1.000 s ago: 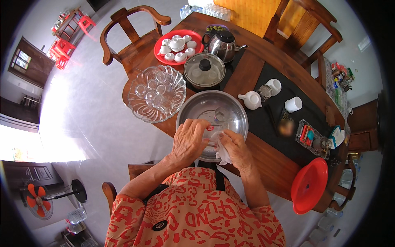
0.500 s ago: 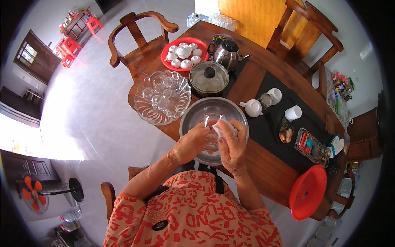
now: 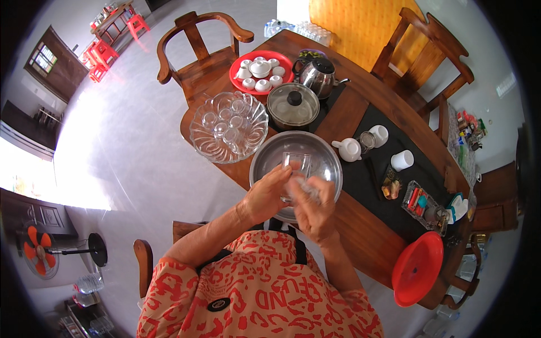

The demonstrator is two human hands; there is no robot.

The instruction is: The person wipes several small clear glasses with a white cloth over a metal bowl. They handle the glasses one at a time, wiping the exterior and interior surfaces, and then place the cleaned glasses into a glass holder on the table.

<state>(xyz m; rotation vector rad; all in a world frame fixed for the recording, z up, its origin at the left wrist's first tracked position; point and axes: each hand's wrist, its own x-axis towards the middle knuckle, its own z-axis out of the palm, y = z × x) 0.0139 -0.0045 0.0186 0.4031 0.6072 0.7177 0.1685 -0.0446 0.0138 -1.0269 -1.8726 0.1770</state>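
Over a wide steel basin (image 3: 332,156), my left hand (image 3: 262,194) is closed round a clear drinking glass (image 3: 298,160). My right hand (image 3: 316,215), smeared by motion, has its fingers wrapped round a crumpled white cloth (image 3: 309,190) pressed against the glass. Fingers hide part of the glass, and the bottom of the basin is partly covered by my hands. Just left of the basin, a fluted glass bowl (image 3: 198,144) holds several small clear glasses (image 3: 231,135).
Beyond the basin stand a lidded pot (image 3: 293,114), a steel kettle (image 3: 319,84) and a red tray (image 3: 234,63) of white teacups. A white teapot (image 3: 350,150), white cups (image 3: 402,160) and a glass tray (image 3: 420,201) lie rightward. A red basin (image 3: 418,270) sits at the table's near-right edge.
My right hand with the cloth has moved slightly down and left, closer against the glass, and is now blurred. The whole view has shifted a little; the left hand still holds the glass.
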